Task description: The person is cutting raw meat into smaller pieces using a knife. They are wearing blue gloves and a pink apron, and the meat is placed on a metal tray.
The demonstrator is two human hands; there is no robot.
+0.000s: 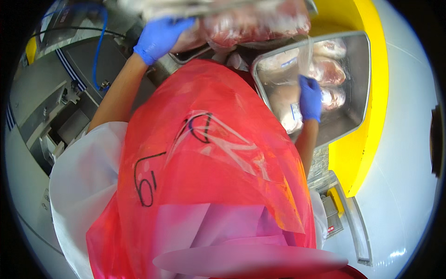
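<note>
My left hand, in a blue glove, is at the left end of a large piece of raw red meat. Its visible fingers stretch out toward the meat, and its far side is partly hidden. My right hand, also blue-gloved, is closed over a deep metal tray. A blurred strip of clear plastic runs up from its fingers toward the meat. Inside the tray lie several pale, plastic-wrapped pieces of meat, some with small blue-and-white labels.
A yellow curved edge borders the tray on the right. Blurred metal crosses above the meat. At the left are steel equipment and a blue hose. My red plastic apron fills the middle.
</note>
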